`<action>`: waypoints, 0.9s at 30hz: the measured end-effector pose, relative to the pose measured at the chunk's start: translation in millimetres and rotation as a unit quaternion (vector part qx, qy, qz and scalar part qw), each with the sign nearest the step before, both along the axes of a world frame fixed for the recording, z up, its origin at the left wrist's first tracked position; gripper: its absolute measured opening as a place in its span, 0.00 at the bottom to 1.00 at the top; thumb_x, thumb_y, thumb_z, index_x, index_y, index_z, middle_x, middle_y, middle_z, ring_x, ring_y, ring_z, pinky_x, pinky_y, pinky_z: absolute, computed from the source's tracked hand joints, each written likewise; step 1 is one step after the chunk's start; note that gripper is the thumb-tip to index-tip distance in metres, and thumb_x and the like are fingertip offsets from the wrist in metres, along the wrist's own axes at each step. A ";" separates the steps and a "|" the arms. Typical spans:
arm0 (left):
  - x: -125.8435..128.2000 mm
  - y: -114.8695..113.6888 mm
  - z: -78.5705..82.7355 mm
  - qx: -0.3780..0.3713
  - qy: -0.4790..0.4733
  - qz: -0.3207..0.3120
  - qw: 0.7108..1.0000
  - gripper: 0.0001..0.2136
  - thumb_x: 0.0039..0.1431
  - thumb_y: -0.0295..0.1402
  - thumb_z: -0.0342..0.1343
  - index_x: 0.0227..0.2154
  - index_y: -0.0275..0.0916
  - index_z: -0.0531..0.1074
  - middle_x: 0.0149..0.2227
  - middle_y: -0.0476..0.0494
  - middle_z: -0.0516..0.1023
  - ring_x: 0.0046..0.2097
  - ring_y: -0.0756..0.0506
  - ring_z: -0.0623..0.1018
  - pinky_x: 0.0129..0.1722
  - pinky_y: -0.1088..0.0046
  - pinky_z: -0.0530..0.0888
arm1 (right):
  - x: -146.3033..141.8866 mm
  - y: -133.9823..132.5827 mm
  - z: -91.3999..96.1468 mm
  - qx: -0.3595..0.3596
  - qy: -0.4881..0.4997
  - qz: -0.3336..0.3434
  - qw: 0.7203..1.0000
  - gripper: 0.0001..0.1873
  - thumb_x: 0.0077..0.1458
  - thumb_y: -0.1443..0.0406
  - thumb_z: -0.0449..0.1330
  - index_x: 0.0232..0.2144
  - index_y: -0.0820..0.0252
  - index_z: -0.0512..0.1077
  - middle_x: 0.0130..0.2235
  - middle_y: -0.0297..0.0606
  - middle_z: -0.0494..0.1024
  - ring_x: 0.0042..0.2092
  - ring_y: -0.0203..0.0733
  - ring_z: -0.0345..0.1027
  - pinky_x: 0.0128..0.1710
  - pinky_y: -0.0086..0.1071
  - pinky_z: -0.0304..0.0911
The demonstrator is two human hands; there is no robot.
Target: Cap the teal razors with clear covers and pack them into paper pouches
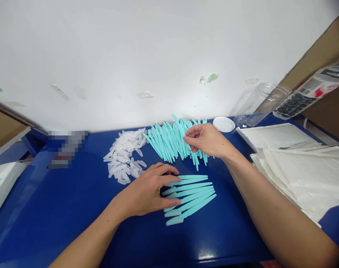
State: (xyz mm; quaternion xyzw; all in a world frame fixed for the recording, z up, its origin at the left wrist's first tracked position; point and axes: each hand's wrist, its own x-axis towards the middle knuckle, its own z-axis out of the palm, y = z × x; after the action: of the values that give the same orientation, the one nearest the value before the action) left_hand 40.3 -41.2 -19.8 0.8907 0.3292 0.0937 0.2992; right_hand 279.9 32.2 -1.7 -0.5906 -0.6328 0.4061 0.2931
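My left hand (149, 193) lies on the blue table (60, 216), fingers spread and resting on the capped ends of a neat row of turquoise plastic sticks (193, 197). My right hand (207, 140) reaches into the big loose pile of turquoise sticks (168, 139) near the wall, its fingers curled and pinching one of them. A heap of clear plastic caps (124, 160) lies left of that pile, just beyond my left hand.
A stack of white plastic bags (298, 160) covers the right side. A white lid (224, 124), an empty clear jar (259, 104) and a plastic bottle (311, 93) lie at the back right. A white wall rises behind the table. A white box (2, 186) sits at the left edge.
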 end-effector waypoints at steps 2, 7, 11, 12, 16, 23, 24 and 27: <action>2.0 -0.9 0.4 0.005 -0.001 -0.008 1.000 0.20 0.58 0.42 0.67 0.53 0.46 0.77 0.58 0.44 0.74 0.58 0.40 0.72 0.60 0.59 0.67 | -0.2 -0.3 0.7 0.000 0.001 0.000 1.000 0.06 0.52 0.67 0.64 0.34 0.62 0.73 0.23 0.35 0.78 0.21 0.35 0.72 0.18 0.24 0.61; 5.1 -1.3 0.2 0.011 0.010 -0.014 1.000 0.21 0.59 0.43 0.66 0.54 0.45 0.76 0.61 0.45 0.74 0.59 0.39 0.71 0.62 0.58 0.65 | 0.0 -1.3 2.3 0.001 0.004 -0.001 1.000 0.08 0.51 0.68 0.64 0.36 0.63 0.74 0.23 0.35 0.78 0.21 0.36 0.73 0.18 0.25 0.60; 4.5 -1.0 -1.3 0.014 0.021 -0.019 0.999 0.23 0.60 0.44 0.65 0.56 0.44 0.75 0.62 0.46 0.73 0.60 0.38 0.69 0.61 0.58 0.66 | 1.8 0.5 -0.7 0.007 0.012 -0.016 1.000 0.07 0.51 0.68 0.64 0.35 0.63 0.74 0.28 0.38 0.81 0.24 0.36 0.75 0.21 0.26 0.63; 4.3 -0.7 -1.7 0.017 0.023 -0.022 0.999 0.22 0.61 0.44 0.64 0.56 0.43 0.76 0.62 0.46 0.74 0.60 0.38 0.69 0.61 0.57 0.67 | 2.4 1.4 -1.8 0.010 0.014 -0.020 1.000 0.07 0.51 0.68 0.64 0.35 0.64 0.74 0.29 0.39 0.82 0.26 0.37 0.75 0.23 0.27 0.64; 5.0 0.4 -2.3 0.026 0.024 -0.034 0.999 0.19 0.63 0.42 0.63 0.54 0.41 0.77 0.61 0.45 0.75 0.59 0.38 0.70 0.61 0.58 0.67 | 5.0 4.3 -5.0 0.016 0.014 -0.028 0.999 0.11 0.50 0.69 0.64 0.38 0.64 0.73 0.28 0.39 0.82 0.27 0.37 0.73 0.24 0.29 0.62; 10.6 -4.8 0.5 0.023 0.006 -0.053 0.998 0.19 0.62 0.40 0.64 0.54 0.42 0.77 0.60 0.45 0.76 0.57 0.40 0.73 0.60 0.59 0.69 | 6.1 5.4 -8.1 0.014 0.021 -0.029 0.999 0.11 0.49 0.70 0.65 0.37 0.59 0.69 0.31 0.38 0.82 0.26 0.37 0.72 0.20 0.28 0.55; 7.1 -3.7 2.5 0.025 -0.002 -0.048 0.999 0.20 0.61 0.41 0.65 0.55 0.43 0.76 0.60 0.45 0.76 0.58 0.39 0.73 0.60 0.59 0.70 | 6.1 5.6 -9.0 0.014 0.023 -0.027 0.999 0.11 0.49 0.70 0.65 0.36 0.59 0.69 0.31 0.37 0.81 0.27 0.37 0.73 0.21 0.28 0.55; -18.8 5.9 13.3 0.040 -0.034 0.029 0.998 0.17 0.64 0.42 0.61 0.54 0.46 0.77 0.59 0.44 0.76 0.57 0.41 0.75 0.56 0.63 0.74 | 6.1 6.6 -10.7 0.016 0.027 -0.017 0.999 0.10 0.49 0.70 0.63 0.34 0.57 0.67 0.29 0.35 0.79 0.27 0.36 0.71 0.22 0.28 0.57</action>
State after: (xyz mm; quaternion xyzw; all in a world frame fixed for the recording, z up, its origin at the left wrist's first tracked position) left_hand 21.5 -35.3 -6.5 0.8883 0.3409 0.1453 0.2713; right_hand 285.9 38.8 -12.4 -0.5852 -0.6208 0.4069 0.3264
